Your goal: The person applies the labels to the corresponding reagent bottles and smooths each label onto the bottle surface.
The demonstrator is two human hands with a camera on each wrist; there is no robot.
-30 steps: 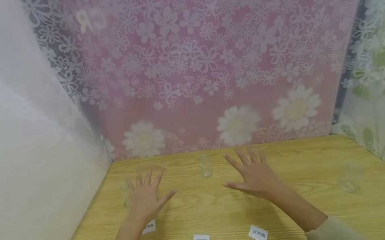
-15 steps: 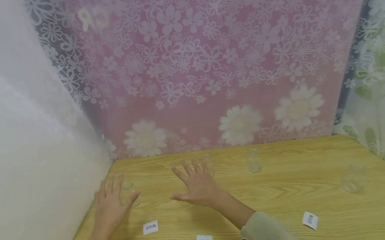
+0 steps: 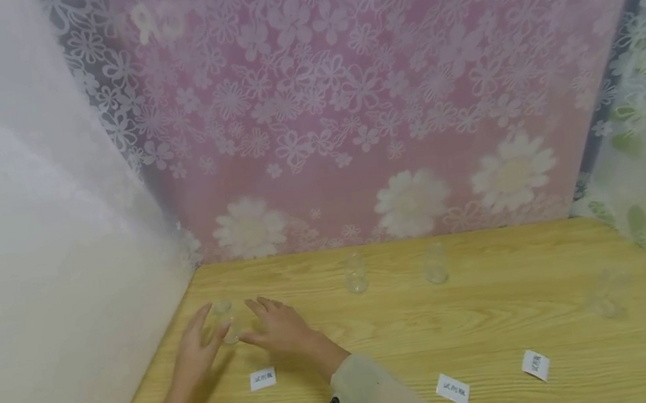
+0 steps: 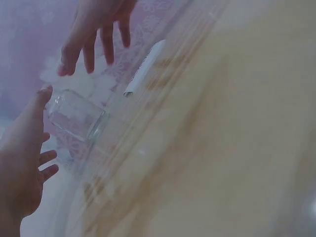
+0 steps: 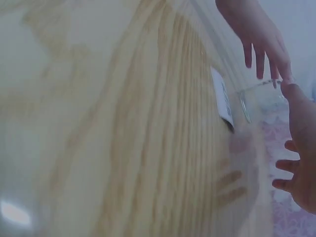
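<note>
Glass jar point(image 4: 76, 116) flanked by L hand point(image 3: 194, 349) & R hand point(image 3: 281, 327)

Upright on desk point(image 3: 377, 330), jar is part-hidden by L hand; contact can't be told. Hands are relaxed, nothing gripped. Vs earlier, R hand is brought nearer jar, middle card point(image 3: 452, 389) shifted right. Far-R jar point(image 3: 608, 300) is barely made out; near card point(image 3: 262, 378) lies in front.

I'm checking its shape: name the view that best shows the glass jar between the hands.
The left wrist view: the glass jar appears large, almost whole. The head view shows it small and faint; the right wrist view, only part.
</note>
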